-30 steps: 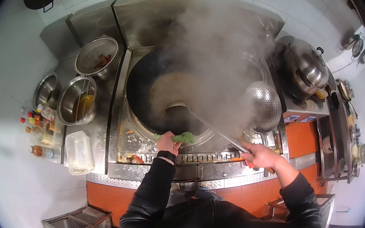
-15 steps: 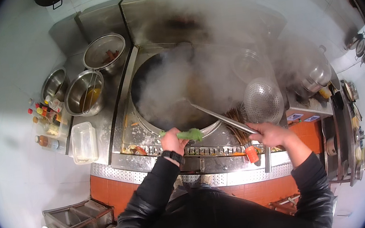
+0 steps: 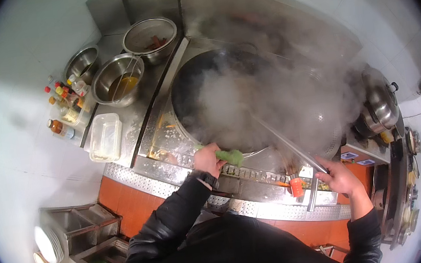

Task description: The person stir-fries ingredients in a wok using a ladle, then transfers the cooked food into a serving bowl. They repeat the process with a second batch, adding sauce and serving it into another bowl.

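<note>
Head: right grip (image 3: 339,175) holds ladle (image 3: 290,144), steam (image 3: 291,101) thickening over strainer (image 3: 333,140).

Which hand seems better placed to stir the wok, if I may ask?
Probably the right hand: it grips the long metal handle reaching over the wok; the left hand holds a green item.

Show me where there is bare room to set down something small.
A narrow, spotted counter strip between the plastic tub and the dark seam. Crowded: steel bowls and bottles beyond; right of the wok, steam hides much.
</note>
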Tool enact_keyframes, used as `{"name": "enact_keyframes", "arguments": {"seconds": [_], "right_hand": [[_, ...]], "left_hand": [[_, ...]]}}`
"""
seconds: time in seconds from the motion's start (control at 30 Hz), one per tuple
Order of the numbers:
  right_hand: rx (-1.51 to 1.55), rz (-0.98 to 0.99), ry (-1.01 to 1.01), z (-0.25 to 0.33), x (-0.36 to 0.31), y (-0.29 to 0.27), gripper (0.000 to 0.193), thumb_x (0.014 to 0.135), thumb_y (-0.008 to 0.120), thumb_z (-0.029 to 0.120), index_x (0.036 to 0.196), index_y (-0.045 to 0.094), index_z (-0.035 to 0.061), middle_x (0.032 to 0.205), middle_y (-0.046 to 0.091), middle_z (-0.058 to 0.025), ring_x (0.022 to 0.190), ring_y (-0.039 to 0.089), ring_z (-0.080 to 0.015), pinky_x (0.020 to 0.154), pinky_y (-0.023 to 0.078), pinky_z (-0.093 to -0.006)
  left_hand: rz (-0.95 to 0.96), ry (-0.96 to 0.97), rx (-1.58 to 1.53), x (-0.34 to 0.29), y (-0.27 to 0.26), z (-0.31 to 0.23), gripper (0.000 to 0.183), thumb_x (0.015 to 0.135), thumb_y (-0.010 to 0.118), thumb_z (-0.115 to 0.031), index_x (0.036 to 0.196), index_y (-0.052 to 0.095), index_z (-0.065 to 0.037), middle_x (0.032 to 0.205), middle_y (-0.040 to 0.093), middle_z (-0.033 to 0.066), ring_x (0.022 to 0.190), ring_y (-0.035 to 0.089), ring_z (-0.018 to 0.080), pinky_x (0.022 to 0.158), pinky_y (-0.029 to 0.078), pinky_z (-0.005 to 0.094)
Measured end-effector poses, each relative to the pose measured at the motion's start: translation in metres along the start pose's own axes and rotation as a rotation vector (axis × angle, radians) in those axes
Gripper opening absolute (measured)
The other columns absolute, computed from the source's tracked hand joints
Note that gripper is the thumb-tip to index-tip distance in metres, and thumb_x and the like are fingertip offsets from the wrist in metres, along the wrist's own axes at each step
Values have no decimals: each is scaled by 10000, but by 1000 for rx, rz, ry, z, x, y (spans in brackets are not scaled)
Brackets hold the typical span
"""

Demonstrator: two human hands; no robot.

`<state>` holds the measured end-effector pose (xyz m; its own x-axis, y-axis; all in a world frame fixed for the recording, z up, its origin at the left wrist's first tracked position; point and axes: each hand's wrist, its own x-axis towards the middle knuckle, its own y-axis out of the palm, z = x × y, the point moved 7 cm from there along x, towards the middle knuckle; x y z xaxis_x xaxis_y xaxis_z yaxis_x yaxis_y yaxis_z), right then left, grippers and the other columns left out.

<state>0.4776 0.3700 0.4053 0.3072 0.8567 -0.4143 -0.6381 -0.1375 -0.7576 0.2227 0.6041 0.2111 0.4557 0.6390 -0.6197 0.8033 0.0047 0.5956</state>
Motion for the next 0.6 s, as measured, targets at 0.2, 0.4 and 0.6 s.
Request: {"name": "enact_keyframes", "arguments": {"seconds": [0.2,0.4,0.6], "right_hand": [[426,210,205,-5,-36,-3,534,952,578,57,1468,438,61,703,499,14,499,427,-42,465,368,-214],[743,357,439,1,-39,29,510,984,539,75,1480,425,91,701,493,13,520,448,-64,487,418,-212],[746,355,398,7,-19,40,499,988,524,85,1477,426,90,679,502,9,500,456,-72,453,424,-205]], "left_hand": [[13,120,-40,-20,-29,27,142,800,574,27,669,544,-16,702,548,85,652,617,236,608,528,366],[72,89,-46,-7,-40,32,163,687,478,154,672,542,4,789,580,128,783,620,259,705,532,386],[91,320,222,-18,-48,29,101,797,541,76,729,580,13,819,599,110,773,606,232,676,511,364]]}}
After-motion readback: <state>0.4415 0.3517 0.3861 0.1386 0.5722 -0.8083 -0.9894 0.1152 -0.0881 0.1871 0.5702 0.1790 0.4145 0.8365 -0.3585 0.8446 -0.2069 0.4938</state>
